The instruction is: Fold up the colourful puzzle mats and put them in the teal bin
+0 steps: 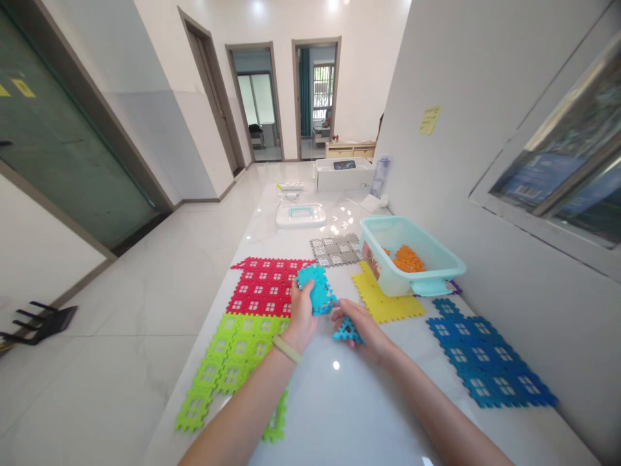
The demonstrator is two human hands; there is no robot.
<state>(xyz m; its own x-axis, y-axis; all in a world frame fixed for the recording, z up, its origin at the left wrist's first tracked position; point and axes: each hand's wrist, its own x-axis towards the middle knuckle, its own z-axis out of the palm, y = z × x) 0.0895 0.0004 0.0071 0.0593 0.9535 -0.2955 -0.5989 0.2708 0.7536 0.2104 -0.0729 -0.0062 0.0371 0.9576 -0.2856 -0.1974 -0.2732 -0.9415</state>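
Observation:
My left hand (303, 309), with a pale band at the wrist, is closed on light blue interlocking tiles (315, 288) with toothed edges. Whether these are stacked or joined I cannot tell. Close beside it, my right hand (363, 329) grips a light blue triangular tile (347, 330) under its palm, its fingertips near the edge of the left hand's tiles. Red window tiles (262, 285) lie joined in a sheet left of my hands, with green window tiles (237, 349) nearer me. Yellow tiles (388, 301) lie just beyond my right hand.
A pale turquoise bin (412, 285) holding orange tiles (408, 259) stands at the right, near the wall. Dark blue tiles (485, 356) lie nearer me, grey tiles (337, 251) farther back. Beyond are a white lid (301, 217), a white box (344, 176) and a bottle (381, 173).

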